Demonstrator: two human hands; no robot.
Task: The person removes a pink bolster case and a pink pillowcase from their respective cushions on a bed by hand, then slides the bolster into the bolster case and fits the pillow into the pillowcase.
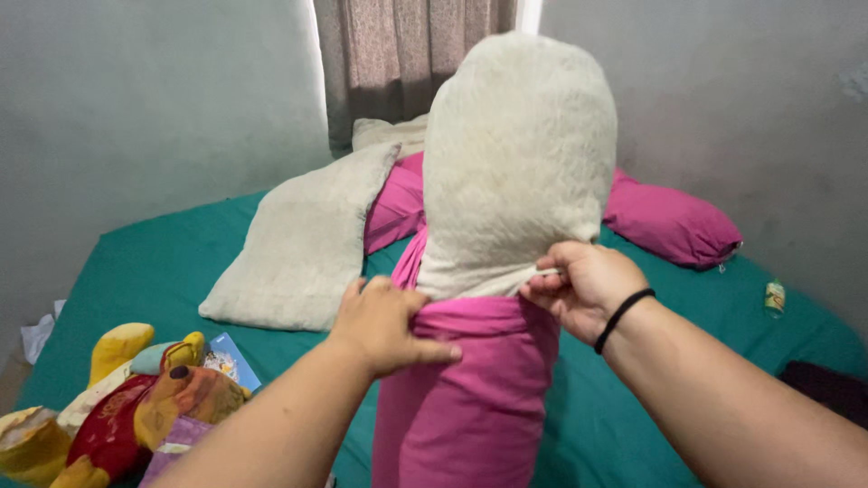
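A small packet [774, 297], green with pale and yellowish markings, is being seen lying on the teal bedsheet [163, 262] at the right, near the wall. A flat blue package or booklet [228, 357] with a pale picture is lying at the left, beside the stuffed toy [136, 398].

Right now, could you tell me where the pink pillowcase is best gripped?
Probably at its bunched open rim, from both sides. The pink pillowcase covers only the lower part of the upright cream pillow; the left hand and right hand already sit at that rim, where the folds give purchase.
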